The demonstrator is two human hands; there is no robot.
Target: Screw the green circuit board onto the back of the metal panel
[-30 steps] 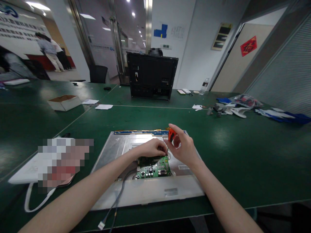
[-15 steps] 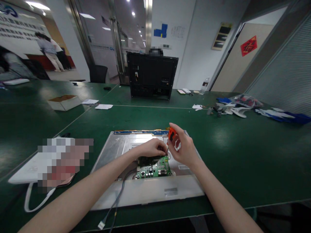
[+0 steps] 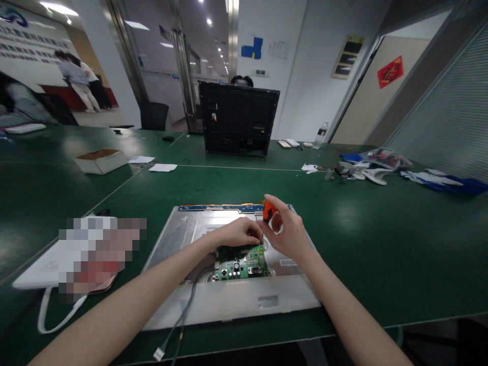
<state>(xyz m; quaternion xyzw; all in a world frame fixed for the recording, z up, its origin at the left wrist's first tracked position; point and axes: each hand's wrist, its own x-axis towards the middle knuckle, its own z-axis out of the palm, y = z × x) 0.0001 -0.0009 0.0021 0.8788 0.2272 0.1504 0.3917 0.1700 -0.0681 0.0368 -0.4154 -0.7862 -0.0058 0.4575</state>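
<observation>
My right hand (image 3: 288,231) grips the orange-and-black handle of a screwdriver (image 3: 268,210), held upright with its thin shaft pointing down at the upper right corner of a green circuit board (image 3: 244,265). Close against that shaft, my left hand (image 3: 239,233) is closed in a pinch just above the board; what its fingertips hold, if anything, is hidden. The board sits on the back of a silver display panel (image 3: 179,297) lying flat. From the board's left side a dark cable (image 3: 190,297) runs over the panel's near edge, ending in a white connector (image 3: 159,353).
On the left are a white device (image 3: 41,269) with a white cable and a blurred-out flat item. A black monitor housing (image 3: 240,119) stands at the back, a person's head behind it. Further off lie an open box (image 3: 101,161), a bottle (image 3: 321,135) and bagged parts (image 3: 387,158).
The orange handle has turned a little in my right hand, and the fingers have shifted around it. My left hand, the board and the panel keep their places.
</observation>
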